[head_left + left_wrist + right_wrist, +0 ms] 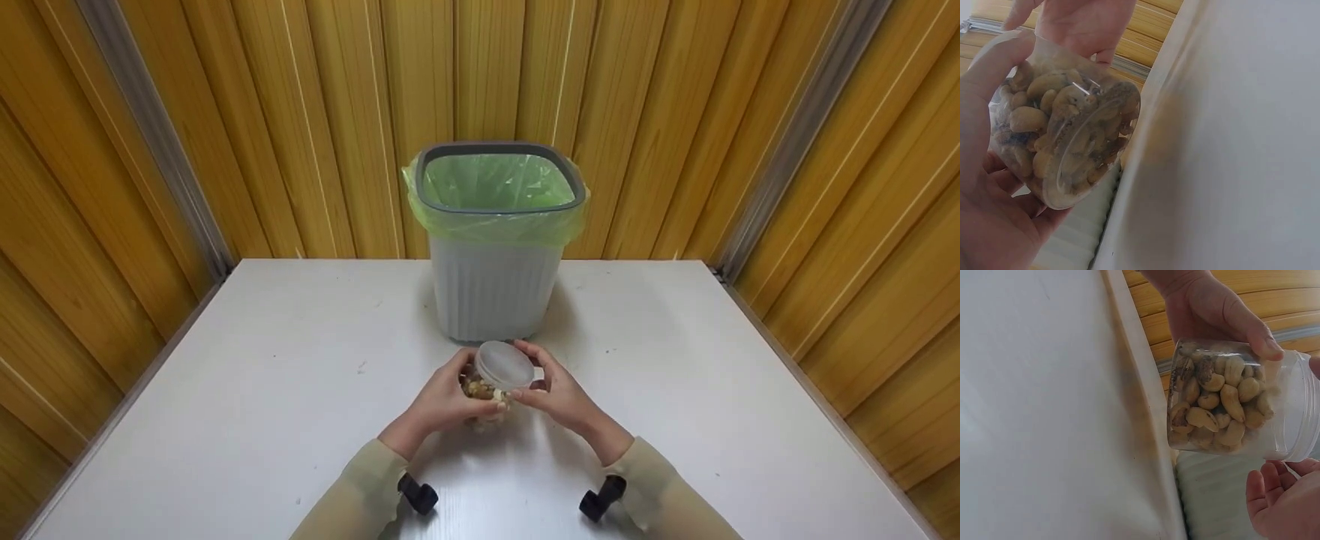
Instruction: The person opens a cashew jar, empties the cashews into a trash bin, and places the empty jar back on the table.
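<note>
A clear plastic jar [1219, 399] of cashews [1030, 121] is held tilted above the white table, its base toward the person and its translucent lid [506, 365] facing up and away. My left hand [446, 394] grips the jar's body, thumb on the near side and fingers wrapped round the far side in the left wrist view. At the lid end, my right hand [559, 394] holds the lid's rim between thumb and fingers. In the right wrist view the lid sits at the jar's mouth, partly cut off by the frame edge.
Just beyond the hands stands a grey ribbed bin [495, 289] with a dark rim and a green liner bag folded over it. It rests on the white table [300, 360]. Yellow wood-like panels [330, 112] wall in the back and both sides.
</note>
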`<state>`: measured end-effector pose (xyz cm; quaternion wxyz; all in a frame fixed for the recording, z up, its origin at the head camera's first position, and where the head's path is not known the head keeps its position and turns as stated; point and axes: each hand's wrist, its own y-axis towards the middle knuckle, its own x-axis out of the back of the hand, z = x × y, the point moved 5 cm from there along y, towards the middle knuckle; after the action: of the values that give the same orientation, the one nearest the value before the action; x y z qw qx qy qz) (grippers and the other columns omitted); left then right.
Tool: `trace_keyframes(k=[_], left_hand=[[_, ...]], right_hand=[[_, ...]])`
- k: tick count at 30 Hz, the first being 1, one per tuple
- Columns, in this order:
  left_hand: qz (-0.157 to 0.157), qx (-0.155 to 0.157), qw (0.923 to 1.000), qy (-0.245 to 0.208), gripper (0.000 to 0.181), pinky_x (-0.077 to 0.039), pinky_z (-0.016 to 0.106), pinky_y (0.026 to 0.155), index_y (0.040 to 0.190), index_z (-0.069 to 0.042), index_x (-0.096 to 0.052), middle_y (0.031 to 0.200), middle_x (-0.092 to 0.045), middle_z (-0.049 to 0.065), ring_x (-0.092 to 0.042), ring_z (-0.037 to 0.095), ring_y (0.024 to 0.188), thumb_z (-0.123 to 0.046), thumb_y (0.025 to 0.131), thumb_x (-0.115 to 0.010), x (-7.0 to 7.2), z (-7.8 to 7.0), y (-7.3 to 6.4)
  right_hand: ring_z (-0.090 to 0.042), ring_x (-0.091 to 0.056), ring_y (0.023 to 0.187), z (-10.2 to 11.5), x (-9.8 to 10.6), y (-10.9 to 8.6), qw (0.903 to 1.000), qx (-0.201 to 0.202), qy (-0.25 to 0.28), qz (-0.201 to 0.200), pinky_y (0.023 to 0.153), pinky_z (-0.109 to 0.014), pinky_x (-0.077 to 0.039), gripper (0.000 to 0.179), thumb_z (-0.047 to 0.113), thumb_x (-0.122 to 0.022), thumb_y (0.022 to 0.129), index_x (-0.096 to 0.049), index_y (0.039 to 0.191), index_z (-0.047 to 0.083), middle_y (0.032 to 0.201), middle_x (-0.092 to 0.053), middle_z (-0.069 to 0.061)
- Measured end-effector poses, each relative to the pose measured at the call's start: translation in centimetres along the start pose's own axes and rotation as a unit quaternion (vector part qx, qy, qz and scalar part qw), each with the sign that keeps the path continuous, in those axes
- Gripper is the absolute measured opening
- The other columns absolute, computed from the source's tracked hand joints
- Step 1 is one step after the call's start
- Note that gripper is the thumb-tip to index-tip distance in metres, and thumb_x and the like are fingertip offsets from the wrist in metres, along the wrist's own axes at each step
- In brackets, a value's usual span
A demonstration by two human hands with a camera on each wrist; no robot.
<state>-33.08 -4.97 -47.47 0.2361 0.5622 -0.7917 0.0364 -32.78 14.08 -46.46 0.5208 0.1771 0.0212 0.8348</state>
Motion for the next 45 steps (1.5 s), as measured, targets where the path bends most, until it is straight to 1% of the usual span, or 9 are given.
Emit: trace_keyframes(k=[5, 9, 12, 21, 27, 35, 38, 42, 45], left_hand=[[0.003, -0.002, 1.0, -0.007, 0.076, -0.049, 0.044, 0.098, 0.14, -0.01, -0.052, 0.128, -0.063, 0.008, -0.058, 0.02, 0.111, -0.031, 0.077, -0.091, -0.01, -0.2, -0.04], [0.005, -0.001, 0.9999, -0.01, 0.077, -0.049, 0.044, 0.098, 0.141, -0.01, -0.052, 0.129, -0.063, 0.008, -0.058, 0.02, 0.112, -0.03, 0.077, -0.091, -0.03, -0.24, -0.09], [0.003, 0.0, 0.9999, -0.013, 0.078, -0.049, 0.044, 0.099, 0.141, -0.011, -0.052, 0.129, -0.062, 0.007, -0.058, 0.02, 0.112, -0.029, 0.076, -0.091, -0.03, -0.24, -0.11], [0.004, -0.006, 0.9998, -0.017, 0.077, -0.049, 0.044, 0.098, 0.139, -0.011, -0.052, 0.128, -0.063, 0.007, -0.058, 0.02, 0.11, -0.028, 0.076, -0.092, 0.02, -0.23, -0.14], [0.005, -0.003, 0.9998, -0.017, 0.076, -0.049, 0.046, 0.098, 0.139, -0.011, -0.052, 0.127, -0.063, 0.008, -0.058, 0.02, 0.11, -0.027, 0.076, -0.091, -0.03, -0.23, -0.13], [0.003, 0.0, 1.0, -0.005, 0.078, -0.05, 0.043, 0.096, 0.139, -0.012, -0.053, 0.125, -0.064, 0.006, -0.058, 0.019, 0.108, -0.031, 0.075, -0.092, 0.01, -0.24, -0.13], [0.002, -0.002, 1.0, -0.006, 0.078, -0.05, 0.043, 0.096, 0.139, -0.012, -0.053, 0.126, -0.064, 0.006, -0.059, 0.019, 0.108, -0.031, 0.075, -0.092, 0.02, -0.26, -0.12], [0.002, -0.001, 1.0, -0.009, 0.077, -0.049, 0.044, 0.097, 0.139, -0.011, -0.053, 0.126, -0.064, 0.007, -0.058, 0.02, 0.109, -0.029, 0.076, -0.092, 0.02, -0.24, -0.08], [0.002, 0.001, 1.0, -0.01, 0.077, -0.049, 0.044, 0.096, 0.14, -0.012, -0.053, 0.126, -0.064, 0.007, -0.058, 0.019, 0.108, -0.028, 0.075, -0.092, 0.0, -0.18, -0.07]], right_hand=[[-0.021, -0.043, 0.12, -0.28, 0.11, 0.01, 0.9993, -0.022, -0.02, -0.021, 0.092, -0.031, -0.048, 0.079, 0.024, -0.081, 0.089, -0.038, 0.151, -0.002, 0.141, -0.044, -0.023], [-0.021, -0.043, 0.117, -0.23, 0.2, 0.1, 0.9982, -0.035, -0.02, -0.045, 0.088, -0.029, -0.046, 0.073, 0.021, -0.084, 0.086, -0.045, 0.144, 0.0, 0.137, -0.048, -0.02], [-0.02, -0.044, 0.115, -0.11, 0.19, 0.13, 0.9979, -0.037, -0.013, -0.051, 0.086, -0.027, -0.046, 0.071, 0.018, -0.084, 0.085, -0.047, 0.143, 0.0, 0.135, -0.048, -0.02], [-0.022, -0.045, 0.117, -0.09, 0.19, 0.09, 0.9988, -0.025, -0.027, -0.031, 0.086, -0.024, -0.048, 0.073, 0.019, -0.079, 0.09, -0.043, 0.149, -0.002, 0.141, -0.046, -0.025], [-0.024, -0.045, 0.12, -0.05, 0.14, 0.06, 0.9991, -0.018, -0.03, -0.025, 0.087, -0.023, -0.048, 0.073, 0.014, -0.076, 0.09, -0.04, 0.152, -0.003, 0.146, -0.045, -0.027], [-0.035, -0.042, 0.131, 0.16, 0.17, 0.07, 0.9992, -0.006, -0.034, -0.02, 0.091, -0.028, -0.049, 0.073, 0.009, -0.073, 0.09, -0.038, 0.153, -0.005, 0.152, -0.043, -0.027], [-0.035, -0.042, 0.131, 0.19, 0.15, 0.09, 0.9995, -0.003, -0.028, -0.016, 0.091, -0.029, -0.049, 0.074, 0.007, -0.071, 0.09, -0.037, 0.154, -0.005, 0.153, -0.042, -0.028], [-0.032, -0.041, 0.131, 0.23, 0.06, 0.13, 1.0, 0.001, -0.009, -0.004, 0.093, -0.028, -0.048, 0.075, 0.005, -0.069, 0.091, -0.032, 0.155, -0.008, 0.156, -0.037, -0.029], [-0.033, -0.038, 0.136, 0.23, 0.05, 0.1, 1.0, 0.002, 0.0, 0.007, 0.095, -0.028, -0.048, 0.078, 0.008, -0.068, 0.094, -0.026, 0.157, -0.01, 0.161, -0.03, -0.03]])
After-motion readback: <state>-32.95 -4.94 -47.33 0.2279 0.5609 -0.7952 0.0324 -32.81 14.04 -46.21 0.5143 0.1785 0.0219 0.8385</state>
